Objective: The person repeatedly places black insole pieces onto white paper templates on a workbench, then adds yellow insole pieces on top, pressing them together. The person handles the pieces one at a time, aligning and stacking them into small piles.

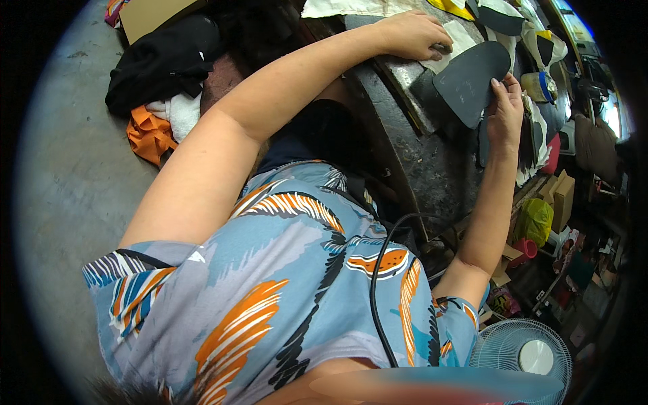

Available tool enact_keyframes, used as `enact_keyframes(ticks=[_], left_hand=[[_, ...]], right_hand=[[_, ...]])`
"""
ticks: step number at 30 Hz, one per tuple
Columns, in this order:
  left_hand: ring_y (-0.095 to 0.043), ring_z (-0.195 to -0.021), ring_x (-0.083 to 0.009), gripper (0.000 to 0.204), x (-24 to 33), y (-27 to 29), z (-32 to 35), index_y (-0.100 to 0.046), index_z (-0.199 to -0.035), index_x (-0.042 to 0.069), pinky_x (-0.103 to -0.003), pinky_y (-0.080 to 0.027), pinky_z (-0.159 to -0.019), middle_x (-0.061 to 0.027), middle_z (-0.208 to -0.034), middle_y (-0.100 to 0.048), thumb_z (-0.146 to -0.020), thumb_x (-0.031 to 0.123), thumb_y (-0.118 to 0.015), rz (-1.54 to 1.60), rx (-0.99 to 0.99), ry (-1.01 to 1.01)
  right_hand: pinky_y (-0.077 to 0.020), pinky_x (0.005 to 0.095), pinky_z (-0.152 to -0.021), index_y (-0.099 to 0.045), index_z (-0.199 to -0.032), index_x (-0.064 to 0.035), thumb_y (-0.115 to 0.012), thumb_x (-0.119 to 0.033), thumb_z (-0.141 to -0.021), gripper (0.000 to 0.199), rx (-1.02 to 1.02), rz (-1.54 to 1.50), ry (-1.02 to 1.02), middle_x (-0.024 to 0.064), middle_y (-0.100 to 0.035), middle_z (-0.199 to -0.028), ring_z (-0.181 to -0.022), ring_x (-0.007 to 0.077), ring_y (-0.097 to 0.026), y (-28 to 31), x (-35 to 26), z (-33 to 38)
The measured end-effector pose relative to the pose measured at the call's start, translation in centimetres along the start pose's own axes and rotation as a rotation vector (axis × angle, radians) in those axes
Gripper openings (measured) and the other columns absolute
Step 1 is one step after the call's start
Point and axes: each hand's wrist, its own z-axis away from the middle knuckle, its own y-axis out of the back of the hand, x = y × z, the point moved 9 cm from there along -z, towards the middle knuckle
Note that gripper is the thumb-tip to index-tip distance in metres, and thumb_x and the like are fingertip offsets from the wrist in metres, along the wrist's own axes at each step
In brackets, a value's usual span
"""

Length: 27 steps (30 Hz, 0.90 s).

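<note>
My right hand [506, 115] pinches the edge of a flat dark grey piece [472, 84] with rounded corners, thumb on its upper face. The piece is held tilted over a dark, worn workbench [442, 172]. Farther left along the bench, my left hand [415, 37] has its fingers curled down beside a pale off-white sheet [460, 42]. Something small and dark shows at those fingertips, but I cannot make out what it is. Beyond the grey piece lie more cut pieces, among them a black rounded one [501, 20].
A tub [538, 86] with yellow and blue on it stands at the bench's far right. Black clothing [162, 64] and orange cloth [147, 135] are heaped at left. A black cable [373, 290] crosses my shirt. At lower right are a fan [520, 351], a yellow-green bag [535, 221] and cardboard [563, 202].
</note>
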Motion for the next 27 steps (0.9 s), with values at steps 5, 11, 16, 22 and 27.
enact_keyframes(ticks=[5,11,16,22,27], left_hand=[[-0.055,-0.123,-0.0212,0.038,0.3,0.0,0.2,-0.067,-0.123,0.019,-0.040,-0.038,-0.109,-0.0017,-0.126,-0.066,-0.087,0.033,-0.068,-0.034,0.017,0.018],[-0.056,-0.122,-0.0208,0.038,0.5,0.0,0.2,-0.068,-0.122,0.020,-0.040,-0.038,-0.109,-0.0011,-0.125,-0.066,-0.087,0.032,-0.068,-0.022,0.020,0.021],[-0.057,-0.122,-0.0206,0.037,0.5,-0.1,0.1,-0.068,-0.122,0.021,-0.039,-0.038,-0.109,-0.0010,-0.124,-0.067,-0.087,0.032,-0.068,-0.035,0.008,0.039],[-0.056,-0.122,-0.0201,0.036,0.2,-0.5,0.3,-0.068,-0.122,0.021,-0.039,-0.038,-0.109,-0.0013,-0.125,-0.066,-0.087,0.032,-0.067,-0.036,-0.007,0.052],[-0.057,-0.122,-0.0200,0.037,0.3,-0.2,0.3,-0.068,-0.123,0.021,-0.039,-0.038,-0.109,-0.0020,-0.125,-0.066,-0.088,0.031,-0.067,-0.023,-0.002,0.045]], right_hand=[[-0.0490,0.0240,-0.073,-0.046,-0.128,-0.0047,-0.063,-0.006,-0.094,0.038,0.018,0.076,-0.041,0.0044,-0.064,-0.103,-0.085,0.0103,-0.062,0.1,1.8,0.6],[-0.0518,0.0233,-0.067,-0.046,-0.127,-0.0047,-0.063,-0.006,-0.094,0.038,-0.010,0.041,-0.036,0.0057,-0.067,-0.099,-0.080,0.0106,-0.065,-1.0,1.6,0.9],[-0.0526,0.0233,-0.066,-0.046,-0.127,-0.0044,-0.063,-0.006,-0.094,0.037,-0.011,0.068,-0.037,0.0066,-0.067,-0.100,-0.080,0.0115,-0.066,-0.6,1.9,0.8],[-0.0500,0.0221,-0.062,-0.045,-0.127,-0.0050,-0.063,-0.006,-0.094,0.037,0.025,0.068,-0.040,0.0050,-0.066,-0.098,-0.076,0.0098,-0.064,-0.4,2.5,0.9],[-0.0462,0.0191,-0.057,-0.045,-0.127,-0.0049,-0.063,-0.006,-0.094,0.037,0.027,0.057,-0.029,0.0042,-0.066,-0.096,-0.071,0.0069,-0.062,-0.8,2.2,1.2]])
